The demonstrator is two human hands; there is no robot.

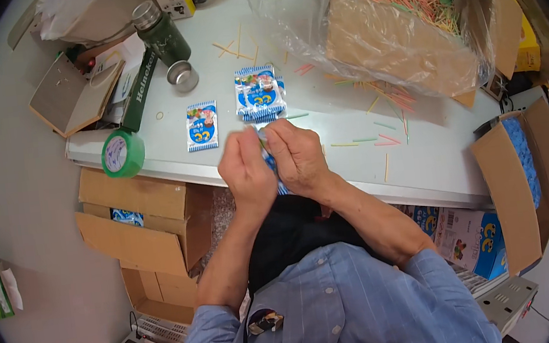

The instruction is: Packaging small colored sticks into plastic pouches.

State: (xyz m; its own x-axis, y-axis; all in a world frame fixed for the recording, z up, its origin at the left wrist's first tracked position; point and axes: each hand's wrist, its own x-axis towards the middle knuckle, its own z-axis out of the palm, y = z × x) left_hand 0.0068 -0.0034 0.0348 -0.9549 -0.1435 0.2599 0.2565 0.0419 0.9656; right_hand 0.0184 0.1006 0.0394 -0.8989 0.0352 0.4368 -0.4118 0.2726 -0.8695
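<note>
Close together at the table's front edge, my left hand (246,173) and my right hand (298,156) are both closed on a small blue-and-white packet (281,185). Most of it is hidden behind my fingers; a bit of green shows at its top, and its lower part hangs below my hands. Just beyond them lies a small stack of similar packets (258,93). A single flat packet (201,125) rests to the left of that stack. Thin pink, green and yellow sticks (389,138) are scattered to the right of my right hand.
A plastic-lined carton (394,29) full of coloured sticks stands at the back right. A dark green flask (160,32), metal cup (182,76) and green tape roll (122,153) sit on the left. Open cardboard boxes (133,238) flank the table (172,163) below, left and right.
</note>
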